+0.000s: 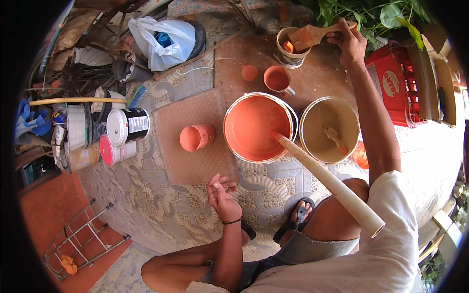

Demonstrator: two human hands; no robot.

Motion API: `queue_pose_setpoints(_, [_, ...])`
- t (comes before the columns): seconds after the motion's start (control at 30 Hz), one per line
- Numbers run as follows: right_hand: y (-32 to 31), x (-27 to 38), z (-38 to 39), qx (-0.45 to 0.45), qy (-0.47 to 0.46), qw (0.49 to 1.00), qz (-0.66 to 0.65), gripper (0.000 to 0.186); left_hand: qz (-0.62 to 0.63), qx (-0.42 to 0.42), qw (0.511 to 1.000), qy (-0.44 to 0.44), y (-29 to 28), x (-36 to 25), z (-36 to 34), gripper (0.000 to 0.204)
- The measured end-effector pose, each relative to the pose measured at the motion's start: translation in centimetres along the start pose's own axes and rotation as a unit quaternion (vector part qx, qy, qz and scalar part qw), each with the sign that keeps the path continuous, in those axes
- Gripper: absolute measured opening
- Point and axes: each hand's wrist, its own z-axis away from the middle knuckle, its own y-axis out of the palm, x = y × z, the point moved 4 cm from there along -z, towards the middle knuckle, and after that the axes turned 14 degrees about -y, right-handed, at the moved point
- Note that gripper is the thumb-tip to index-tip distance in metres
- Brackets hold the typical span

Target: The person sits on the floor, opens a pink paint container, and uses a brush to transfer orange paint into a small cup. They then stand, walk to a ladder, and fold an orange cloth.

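Observation:
My right hand (348, 45) is closed on the wooden handle of a wide paintbrush (309, 37). Its orange-stained bristles are over the mouth of a small paint-smeared pot (291, 60), in which something bright orange shows. My left hand (223, 198) hangs loosely curled over the floor, fingers apart and holding nothing. Between my hands, a large bucket (251, 119) of orange paint has a long pale stick (332, 185) leaning out of it. Beyond the bucket, an orange-coated mug (277, 79) stands on a brown board. Nearer my left hand is an orange-coated cup (197, 137).
A second bucket (317, 112) of brownish liquid holds a small brush (336, 140). Paint cans (128, 127) and a plastic bag (163, 46) stand left. A red crate (393, 85) and leafy plants (386, 17) border my right arm. A metal rack (87, 234) lies lower left.

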Motion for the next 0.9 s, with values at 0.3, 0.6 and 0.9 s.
queue_pose_setpoints(0.3, [-4.1, -4.4, -0.6, -0.055, 0.088, 0.98, -0.172, 0.031, 0.001, 0.014, 1.0, 0.005, 0.1, -0.1, 0.1, 0.042])
queue_pose_setpoints(0.6, [-4.6, -4.7, -0.8, -0.031, 0.085, 0.974, -0.207, 0.031, -0.003, 0.018, 1.0, 0.011, -0.5, 0.2, 0.0, 0.045])
queue_pose_setpoints(0.9, [-4.5, -4.5, -0.8, -0.022, 0.077, 0.975, -0.206, 0.031, -0.009, 0.021, 1.0, 0.014, -0.5, 0.3, -0.1, 0.049])
